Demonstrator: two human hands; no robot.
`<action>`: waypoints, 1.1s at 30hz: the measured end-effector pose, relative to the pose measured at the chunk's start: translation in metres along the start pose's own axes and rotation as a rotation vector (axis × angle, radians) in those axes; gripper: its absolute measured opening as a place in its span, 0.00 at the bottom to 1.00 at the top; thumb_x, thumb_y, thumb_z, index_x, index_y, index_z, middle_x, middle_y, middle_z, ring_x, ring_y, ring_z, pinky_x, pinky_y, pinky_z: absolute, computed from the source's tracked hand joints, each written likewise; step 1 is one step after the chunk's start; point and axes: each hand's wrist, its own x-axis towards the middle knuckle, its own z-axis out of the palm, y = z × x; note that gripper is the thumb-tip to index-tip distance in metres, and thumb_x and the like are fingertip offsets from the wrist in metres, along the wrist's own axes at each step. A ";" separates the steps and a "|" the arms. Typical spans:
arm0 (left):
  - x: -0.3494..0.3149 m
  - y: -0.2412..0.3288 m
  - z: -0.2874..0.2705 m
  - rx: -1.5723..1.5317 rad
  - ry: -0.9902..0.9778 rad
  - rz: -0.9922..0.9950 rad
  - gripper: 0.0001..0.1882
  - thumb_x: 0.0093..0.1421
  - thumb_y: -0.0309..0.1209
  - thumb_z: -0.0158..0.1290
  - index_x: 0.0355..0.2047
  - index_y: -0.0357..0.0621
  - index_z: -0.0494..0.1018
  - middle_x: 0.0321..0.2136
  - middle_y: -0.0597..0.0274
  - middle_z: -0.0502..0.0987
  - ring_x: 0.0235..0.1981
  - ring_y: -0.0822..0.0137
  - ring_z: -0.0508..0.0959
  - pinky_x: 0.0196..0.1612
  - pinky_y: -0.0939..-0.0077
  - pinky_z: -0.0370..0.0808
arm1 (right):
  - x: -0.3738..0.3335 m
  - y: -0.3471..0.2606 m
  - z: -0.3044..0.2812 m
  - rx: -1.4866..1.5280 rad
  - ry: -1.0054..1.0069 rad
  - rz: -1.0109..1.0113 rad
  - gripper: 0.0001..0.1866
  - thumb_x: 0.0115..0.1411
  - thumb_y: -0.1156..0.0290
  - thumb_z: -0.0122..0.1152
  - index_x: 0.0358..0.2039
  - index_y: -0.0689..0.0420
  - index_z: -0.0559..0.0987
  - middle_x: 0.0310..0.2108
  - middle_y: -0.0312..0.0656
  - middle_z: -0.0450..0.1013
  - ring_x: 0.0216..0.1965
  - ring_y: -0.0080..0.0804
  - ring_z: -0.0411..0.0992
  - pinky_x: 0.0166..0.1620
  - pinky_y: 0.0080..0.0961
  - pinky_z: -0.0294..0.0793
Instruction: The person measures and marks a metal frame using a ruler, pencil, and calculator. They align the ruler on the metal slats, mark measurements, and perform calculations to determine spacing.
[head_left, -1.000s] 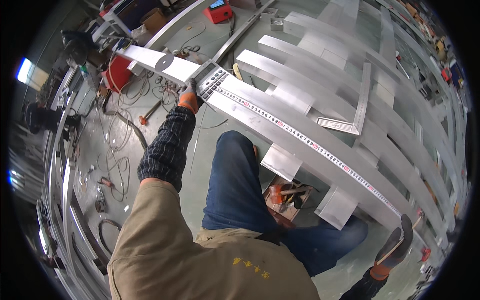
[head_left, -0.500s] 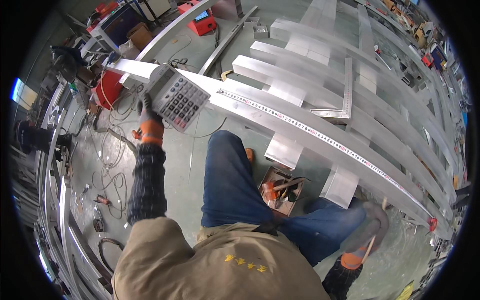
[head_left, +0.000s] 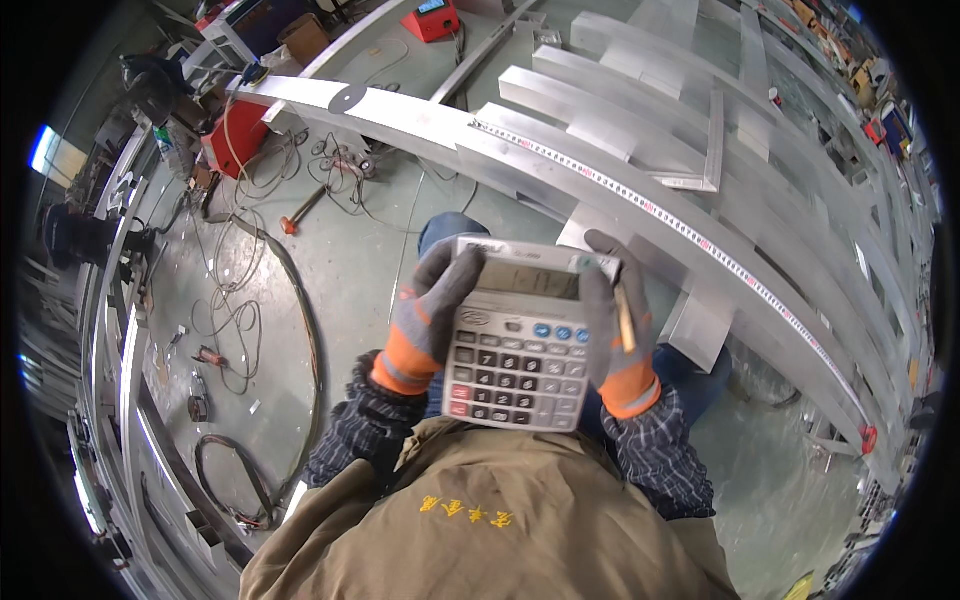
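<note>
A grey desk calculator (head_left: 520, 345) is held up in front of my body, its keys and display facing me. My left hand (head_left: 425, 315), in a grey and orange glove, is closed on its upper left edge with the thumb on the front. On the opposite side my right hand (head_left: 600, 325), gloved alike, grips the upper right edge. A thin wooden pencil-like stick (head_left: 626, 318) is also held in the right hand. Beyond the calculator, a tape measure (head_left: 650, 207) lies stretched along a silver metal beam (head_left: 410, 112), its red end piece (head_left: 868, 437) at the far right.
Several parallel metal bars (head_left: 600, 95) cross the right side, with an L-shaped square (head_left: 713, 150) on them. A hammer (head_left: 304, 210) and tangled cables (head_left: 240, 330) lie on the floor at left. A red machine (head_left: 234, 135) stands behind them. A dark disc (head_left: 348, 98) rests on the beam.
My left hand has brought the calculator from over the beam at left to in front of my body. My right hand has risen from the lower right, stick still in it, and taken hold of the calculator.
</note>
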 end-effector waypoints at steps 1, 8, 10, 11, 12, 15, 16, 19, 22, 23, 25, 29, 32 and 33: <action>-0.001 -0.011 0.004 0.299 -0.093 0.318 0.16 0.74 0.28 0.52 0.59 0.38 0.76 0.52 0.50 0.79 0.47 0.54 0.82 0.52 0.67 0.81 | 0.003 0.002 -0.004 0.035 0.039 -0.007 0.17 0.76 0.69 0.58 0.60 0.64 0.75 0.50 0.43 0.78 0.50 0.28 0.75 0.56 0.27 0.75; -0.006 -0.016 0.028 -0.718 -0.193 -0.428 0.36 0.75 0.47 0.48 0.74 0.34 0.58 0.64 0.51 0.72 0.63 0.61 0.74 0.67 0.64 0.71 | 0.002 0.038 -0.031 0.169 0.253 0.186 0.20 0.78 0.63 0.51 0.60 0.64 0.77 0.57 0.48 0.76 0.56 0.33 0.74 0.60 0.31 0.74; -0.017 -0.028 0.021 -0.940 -0.259 -0.500 0.43 0.72 0.51 0.50 0.75 0.30 0.53 0.65 0.50 0.71 0.64 0.60 0.74 0.66 0.63 0.71 | 0.017 0.029 -0.025 0.094 0.306 0.108 0.20 0.77 0.63 0.51 0.60 0.65 0.76 0.53 0.48 0.77 0.52 0.31 0.76 0.55 0.31 0.78; -0.017 -0.027 0.019 -1.081 -0.343 -0.446 0.44 0.70 0.48 0.52 0.76 0.32 0.51 0.67 0.50 0.69 0.67 0.59 0.72 0.69 0.62 0.69 | 0.023 0.028 -0.022 0.022 0.345 0.054 0.19 0.77 0.64 0.49 0.58 0.64 0.76 0.47 0.46 0.79 0.46 0.28 0.78 0.49 0.29 0.81; -0.020 -0.020 0.013 -1.032 -0.343 -0.546 0.45 0.68 0.47 0.53 0.76 0.32 0.50 0.68 0.50 0.68 0.68 0.59 0.71 0.71 0.62 0.66 | 0.023 0.033 -0.028 -0.258 0.238 -0.122 0.20 0.75 0.65 0.52 0.60 0.66 0.74 0.51 0.51 0.77 0.50 0.36 0.78 0.51 0.33 0.81; -0.020 -0.021 -0.003 -1.016 -0.443 -0.598 0.48 0.63 0.35 0.56 0.78 0.33 0.47 0.71 0.52 0.65 0.72 0.60 0.65 0.75 0.62 0.58 | 0.025 0.041 -0.038 -0.827 0.173 -0.576 0.26 0.71 0.67 0.60 0.64 0.70 0.71 0.60 0.63 0.72 0.57 0.52 0.77 0.57 0.42 0.81; -0.019 -0.023 -0.007 -0.984 -0.464 -0.591 0.48 0.63 0.33 0.56 0.78 0.34 0.46 0.72 0.52 0.65 0.72 0.60 0.65 0.75 0.62 0.58 | 0.024 0.042 -0.038 -0.839 0.167 -0.586 0.27 0.70 0.68 0.62 0.64 0.70 0.70 0.61 0.64 0.71 0.57 0.54 0.77 0.57 0.43 0.80; -0.009 -0.024 -0.019 -0.924 -0.535 -0.596 0.49 0.62 0.29 0.56 0.79 0.34 0.45 0.73 0.53 0.64 0.73 0.60 0.65 0.74 0.62 0.59 | 0.018 0.048 -0.032 -0.833 0.249 -0.560 0.26 0.72 0.63 0.57 0.64 0.67 0.72 0.59 0.61 0.72 0.55 0.50 0.77 0.56 0.41 0.80; 0.004 -0.018 -0.026 -0.831 -0.610 -0.650 0.47 0.62 0.27 0.53 0.79 0.34 0.45 0.72 0.52 0.66 0.72 0.58 0.66 0.74 0.59 0.61 | 0.007 0.042 -0.017 -0.624 0.378 -0.335 0.25 0.78 0.57 0.48 0.64 0.63 0.74 0.55 0.54 0.76 0.50 0.40 0.77 0.54 0.34 0.77; 0.006 -0.018 -0.028 -0.794 -0.634 -0.667 0.46 0.63 0.26 0.52 0.79 0.34 0.46 0.72 0.53 0.65 0.72 0.59 0.66 0.74 0.59 0.61 | 0.006 0.034 -0.010 -0.463 0.411 -0.237 0.25 0.78 0.57 0.49 0.63 0.63 0.75 0.53 0.51 0.77 0.49 0.37 0.77 0.54 0.32 0.76; 0.010 -0.015 -0.031 -0.747 -0.682 -0.674 0.44 0.63 0.24 0.49 0.79 0.35 0.46 0.72 0.54 0.65 0.72 0.60 0.66 0.74 0.60 0.60 | 0.003 0.020 -0.001 -0.257 0.461 -0.106 0.24 0.78 0.57 0.50 0.61 0.64 0.76 0.51 0.47 0.78 0.48 0.31 0.76 0.55 0.28 0.75; 0.020 -0.024 -0.032 -0.969 -0.794 -0.609 0.44 0.68 0.28 0.53 0.79 0.37 0.45 0.72 0.53 0.65 0.72 0.59 0.67 0.74 0.59 0.63 | -0.004 0.042 0.002 0.026 0.547 -0.094 0.23 0.78 0.58 0.51 0.60 0.64 0.77 0.52 0.45 0.78 0.50 0.30 0.74 0.57 0.28 0.74; 0.031 -0.030 -0.018 -1.307 -0.760 -0.756 0.37 0.75 0.41 0.50 0.76 0.37 0.51 0.70 0.50 0.68 0.68 0.59 0.72 0.69 0.60 0.72 | 0.002 0.046 0.003 -0.322 0.493 -0.252 0.23 0.77 0.60 0.52 0.62 0.64 0.76 0.56 0.45 0.77 0.53 0.32 0.75 0.58 0.30 0.75; 0.034 -0.023 -0.014 -1.398 -0.725 -0.807 0.35 0.78 0.46 0.47 0.75 0.37 0.53 0.69 0.49 0.69 0.66 0.59 0.74 0.67 0.61 0.75 | 0.002 0.051 -0.004 -0.649 0.437 -0.286 0.23 0.77 0.61 0.53 0.63 0.63 0.76 0.57 0.46 0.76 0.54 0.34 0.75 0.59 0.31 0.75</action>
